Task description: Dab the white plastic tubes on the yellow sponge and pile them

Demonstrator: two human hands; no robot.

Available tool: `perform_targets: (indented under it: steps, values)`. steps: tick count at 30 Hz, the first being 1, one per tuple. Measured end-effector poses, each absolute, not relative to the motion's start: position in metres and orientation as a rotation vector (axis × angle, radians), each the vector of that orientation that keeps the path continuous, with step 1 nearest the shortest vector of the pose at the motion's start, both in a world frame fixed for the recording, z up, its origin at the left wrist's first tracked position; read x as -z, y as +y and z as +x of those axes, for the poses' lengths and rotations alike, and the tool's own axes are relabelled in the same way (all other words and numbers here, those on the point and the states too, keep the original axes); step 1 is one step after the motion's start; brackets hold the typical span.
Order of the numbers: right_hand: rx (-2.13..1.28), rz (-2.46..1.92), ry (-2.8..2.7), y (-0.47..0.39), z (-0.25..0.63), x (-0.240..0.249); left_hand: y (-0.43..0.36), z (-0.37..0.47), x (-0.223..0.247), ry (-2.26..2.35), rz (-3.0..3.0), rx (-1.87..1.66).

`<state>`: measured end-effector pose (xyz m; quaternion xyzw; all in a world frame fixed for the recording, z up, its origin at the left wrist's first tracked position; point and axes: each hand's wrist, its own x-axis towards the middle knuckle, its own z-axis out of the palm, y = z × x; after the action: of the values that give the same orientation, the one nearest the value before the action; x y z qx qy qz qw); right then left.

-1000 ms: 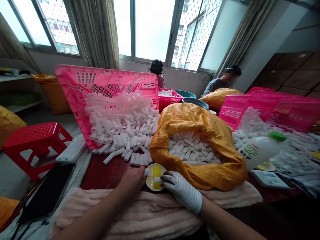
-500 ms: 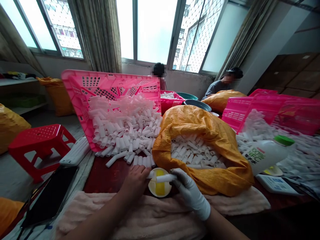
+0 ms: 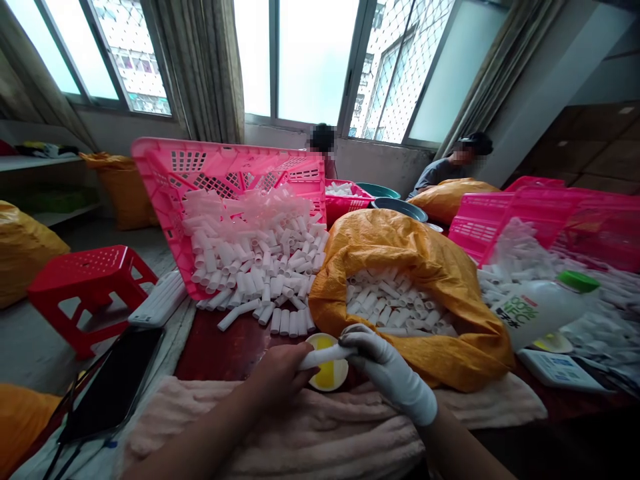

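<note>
A white plastic tube [image 3: 320, 357] is held level between my two hands, above a small round dish with yellow in it [image 3: 327, 381]. My bare left hand [image 3: 283, 370] is closed round the tube's left end. My right hand [image 3: 377, 360], in a white glove, pinches the right end. Whether the tube is one piece or two joined pieces I cannot tell. Just beyond my left hand stands a short row of white tubes [image 3: 293, 323]. Behind my right hand an orange woven sack [image 3: 395, 233] lies with its mouth open, showing many similar tubes [image 3: 395, 303].
A tilted pink crate [image 3: 230, 160] spills white tubes over the red table [image 3: 215, 347]. To the right lies a white bottle with a green cap [image 3: 545, 303]. A phone [image 3: 110, 387] and a red stool [image 3: 90, 287] are at left. Two people sit near the windows.
My left hand has drawn back from the row of tubes and now grips the tube's left end. The tube pieces that showed a gap now look like one length. The view has shifted slightly.
</note>
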<state>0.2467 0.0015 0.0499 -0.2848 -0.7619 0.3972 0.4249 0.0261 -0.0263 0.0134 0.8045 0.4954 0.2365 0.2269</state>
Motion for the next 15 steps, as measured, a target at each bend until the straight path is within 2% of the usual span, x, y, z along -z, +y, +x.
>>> perform_targets:
  steps: [5, 11, 15]
  values:
    - [-1.277, -1.019, -1.694, 0.0, 0.245, -0.046, -0.026, 0.028, -0.011, 1.412, 2.295, -0.707]
    - [-0.992, -0.908, -1.946, -0.002, 0.23, -0.054, -0.027, 0.031, -0.008, 1.56, 2.563, -0.539]
    - [-0.998, -1.125, -1.894, -0.002, 0.211, -0.047, -0.033, 0.038, -0.018, 1.653, 2.596, -0.419]
